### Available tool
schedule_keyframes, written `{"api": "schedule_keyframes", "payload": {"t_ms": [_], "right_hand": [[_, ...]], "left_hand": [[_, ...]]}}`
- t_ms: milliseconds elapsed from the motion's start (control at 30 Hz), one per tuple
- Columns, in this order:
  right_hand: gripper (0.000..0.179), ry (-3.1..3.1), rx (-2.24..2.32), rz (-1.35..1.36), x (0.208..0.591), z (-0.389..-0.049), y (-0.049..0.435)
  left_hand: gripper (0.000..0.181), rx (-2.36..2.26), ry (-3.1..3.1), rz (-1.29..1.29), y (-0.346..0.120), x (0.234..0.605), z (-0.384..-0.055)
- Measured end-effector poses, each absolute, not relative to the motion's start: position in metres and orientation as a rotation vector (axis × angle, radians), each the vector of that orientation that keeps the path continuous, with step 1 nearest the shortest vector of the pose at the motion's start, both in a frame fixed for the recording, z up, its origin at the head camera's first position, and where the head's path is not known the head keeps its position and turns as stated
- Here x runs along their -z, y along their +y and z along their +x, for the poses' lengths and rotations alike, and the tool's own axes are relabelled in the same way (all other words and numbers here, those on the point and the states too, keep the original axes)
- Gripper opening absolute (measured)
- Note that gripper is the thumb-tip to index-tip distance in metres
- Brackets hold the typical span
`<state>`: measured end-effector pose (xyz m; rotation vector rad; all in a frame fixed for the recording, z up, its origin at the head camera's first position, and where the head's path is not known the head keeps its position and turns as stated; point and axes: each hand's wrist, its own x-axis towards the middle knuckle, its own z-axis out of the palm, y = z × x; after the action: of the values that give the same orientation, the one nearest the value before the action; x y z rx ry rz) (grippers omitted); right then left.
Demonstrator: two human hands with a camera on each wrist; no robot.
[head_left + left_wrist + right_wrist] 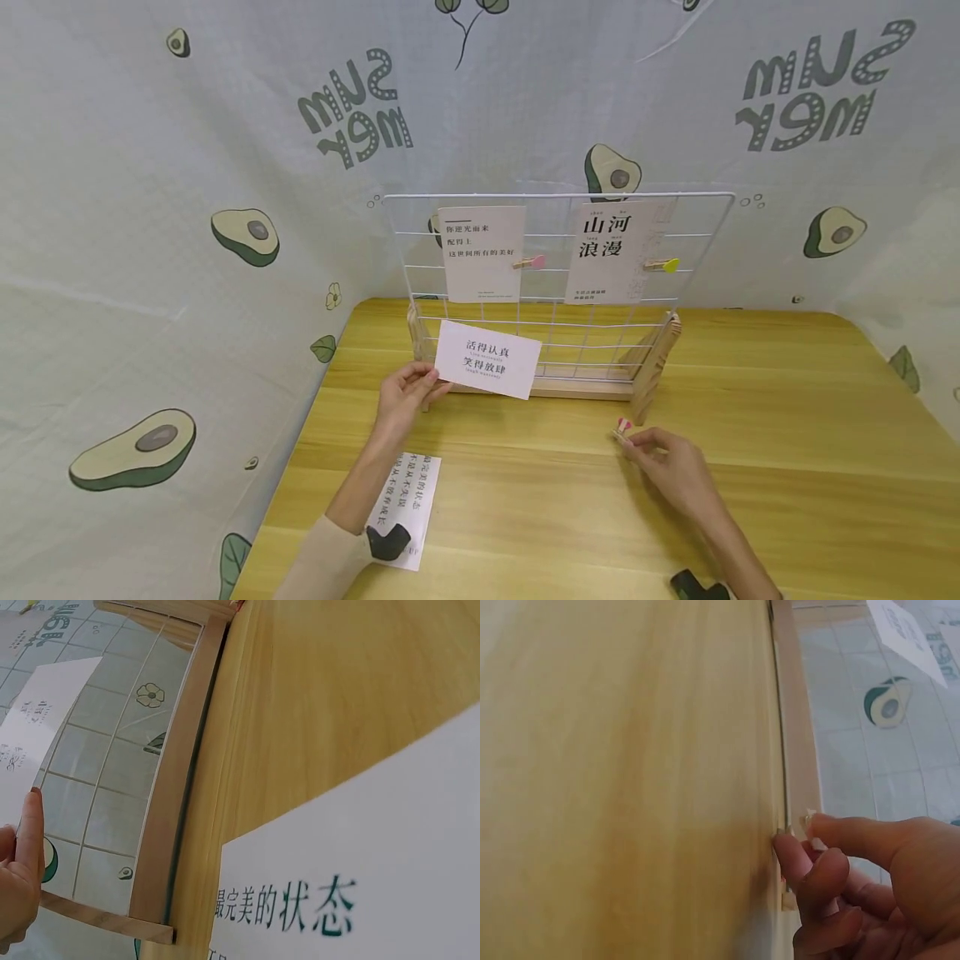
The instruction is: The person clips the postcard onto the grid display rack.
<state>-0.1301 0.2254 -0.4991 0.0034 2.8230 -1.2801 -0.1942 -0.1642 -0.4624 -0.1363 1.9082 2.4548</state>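
Note:
My left hand (403,400) pinches the left edge of a white card (487,360) with two lines of dark lettering. The card hangs tilted in front of the lower left of a white wire grid rack (558,321) on a wooden base. In the left wrist view, a fingertip lies along the edge of the card (45,712). My right hand (671,468) pinches a small wooden clothespin (622,428) with a pink decoration, just above the table in front of the rack's right foot. Fingers mostly hide the clothespin in the right wrist view.
Two cards are clipped high on the grid: a left card (483,275) by a pink-ended clothespin (529,262), a right card (600,279) by a yellow-ended clothespin (662,265). Another printed card (420,500) lies on the wooden table (787,467), beneath my left forearm. An avocado-print curtain (525,108) hangs behind.

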Motion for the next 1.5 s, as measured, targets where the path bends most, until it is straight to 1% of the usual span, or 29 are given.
{"api": "schedule_keyframes", "payload": {"t_ms": [167, 300, 467, 600, 700, 833, 1067, 1167, 1333, 1500], "right_hand": [[0.036, 2.839, 1.28, -0.023, 0.496, -0.132, 0.222], [0.034, 2.826, 1.314, -0.043, 0.493, -0.135, 0.217], [0.026, 2.855, 1.387, -0.152, 0.489, -0.141, 0.208], [0.017, 2.929, 1.42, -0.303, 0.481, -0.149, 0.198], [0.011, 2.995, 1.458, -0.458, 0.47, -0.158, 0.188], [0.01, 3.033, 1.477, -0.615, 0.447, -0.171, 0.173], [0.008, 3.211, 1.376, -0.917, 0.407, -0.192, 0.143], [0.008, 3.316, 1.32, -0.992, 0.394, -0.201, 0.131], [0.008, 3.508, 1.133, -1.125, 0.382, -0.214, 0.113], [0.009, 3.578, 1.047, -1.179, 0.379, -0.221, 0.103]], "left_hand": [[0.021, -2.558, 1.849, -0.159, -0.161, 0.465, -0.195], [0.021, -2.641, 1.823, -0.196, -0.154, 0.467, -0.196], [0.022, -2.718, 1.811, -0.254, -0.145, 0.47, -0.196], [0.021, -2.752, 1.826, -0.267, -0.14, 0.471, -0.195], [0.02, -2.75, 1.851, -0.258, -0.136, 0.471, -0.194], [0.02, -2.75, 1.866, -0.254, -0.133, 0.473, -0.194], [0.019, -2.75, 1.889, -0.279, -0.13, 0.479, -0.196], [0.02, -2.753, 1.893, -0.284, -0.129, 0.479, -0.197], [0.021, -2.769, 1.893, -0.287, -0.127, 0.479, -0.197], [0.02, -2.788, 1.892, -0.29, -0.126, 0.479, -0.197]]}}
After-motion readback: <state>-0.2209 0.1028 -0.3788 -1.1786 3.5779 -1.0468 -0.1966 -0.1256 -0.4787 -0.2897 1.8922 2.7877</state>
